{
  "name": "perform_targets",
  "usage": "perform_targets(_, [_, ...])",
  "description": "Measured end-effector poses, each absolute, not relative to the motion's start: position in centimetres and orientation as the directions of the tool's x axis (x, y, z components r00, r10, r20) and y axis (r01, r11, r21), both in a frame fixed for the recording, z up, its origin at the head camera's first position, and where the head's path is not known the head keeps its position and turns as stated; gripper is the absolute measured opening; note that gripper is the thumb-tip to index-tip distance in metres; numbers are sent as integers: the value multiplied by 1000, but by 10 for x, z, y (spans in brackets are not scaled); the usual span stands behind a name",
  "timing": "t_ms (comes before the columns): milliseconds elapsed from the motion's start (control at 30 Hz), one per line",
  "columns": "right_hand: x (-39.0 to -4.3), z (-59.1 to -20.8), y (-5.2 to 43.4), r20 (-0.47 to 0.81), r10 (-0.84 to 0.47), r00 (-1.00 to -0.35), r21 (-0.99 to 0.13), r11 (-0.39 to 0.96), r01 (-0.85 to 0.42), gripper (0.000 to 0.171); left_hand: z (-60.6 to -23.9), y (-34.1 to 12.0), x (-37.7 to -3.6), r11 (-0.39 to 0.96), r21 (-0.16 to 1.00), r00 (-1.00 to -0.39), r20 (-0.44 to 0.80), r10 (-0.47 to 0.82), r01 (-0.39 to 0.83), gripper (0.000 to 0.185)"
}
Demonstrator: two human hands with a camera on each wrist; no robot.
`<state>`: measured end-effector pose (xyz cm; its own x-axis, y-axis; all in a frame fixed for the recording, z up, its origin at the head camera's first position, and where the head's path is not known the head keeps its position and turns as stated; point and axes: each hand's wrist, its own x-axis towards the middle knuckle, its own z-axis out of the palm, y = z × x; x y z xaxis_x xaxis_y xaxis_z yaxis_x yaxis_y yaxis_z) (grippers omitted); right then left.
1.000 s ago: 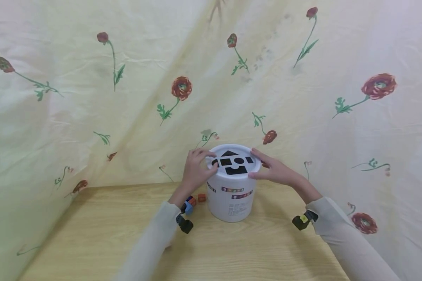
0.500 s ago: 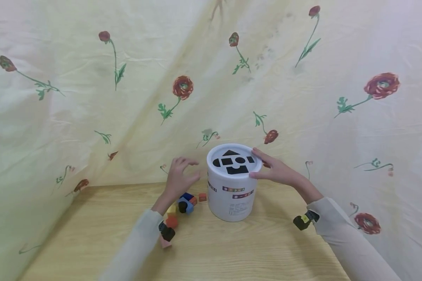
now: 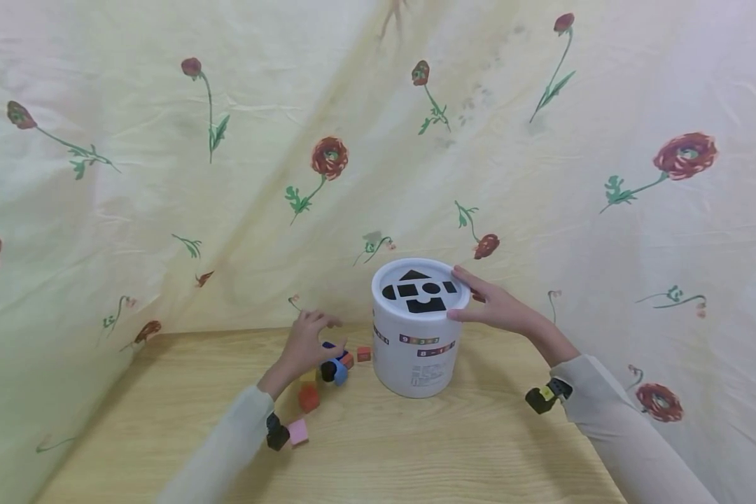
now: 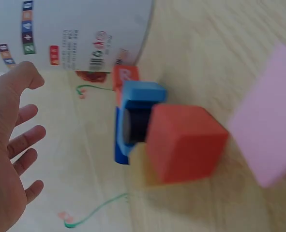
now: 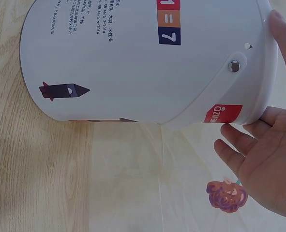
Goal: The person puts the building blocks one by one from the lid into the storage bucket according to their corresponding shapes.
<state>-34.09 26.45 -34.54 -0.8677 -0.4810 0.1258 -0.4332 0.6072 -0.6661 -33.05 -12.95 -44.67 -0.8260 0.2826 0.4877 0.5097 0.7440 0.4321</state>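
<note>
Gripping bucket rim [image 3: 416, 316], right fingers [image 3: 469, 281], tabletop [image 3: 403, 455] in front

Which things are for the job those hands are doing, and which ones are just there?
Probably for the job:
white bucket, held at the top by the right hand
toy blocks, on the table near the left hand

Just there:
flowered cloth, hanging behind
wrist cameras, one on each arm
</note>
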Motion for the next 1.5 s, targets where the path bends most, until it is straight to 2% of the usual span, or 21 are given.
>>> perform_targets(167, [-341, -345, 265, 128, -481, -867, -661, 610, -436, 97, -455, -133, -326, 823, 398, -893, 362, 266, 406, 48])
perform_targets(267, [-342, -346, 265, 130, -482, -866, -662, 608, -438, 97, -458, -134, -323, 852, 369, -913, 314, 262, 371, 54])
perform_targets(700, [-340, -346, 265, 132, -478, -869, -668, 604, -434, 97, -479, -139, -318, 895, 308, -934, 258, 249, 324, 68])
perform_targets(1067, [-339, -346, 264, 125, -473, -872, -666, 611, -427, 97, -488, -138, -319, 921, 280, -952, 223, 212, 270, 68])
perform_targets(1500, [-340, -346, 264, 131, -478, -869, -657, 615, -437, 97, -491, -142, -318, 886, 371, -958, 165, 234, 280, 67])
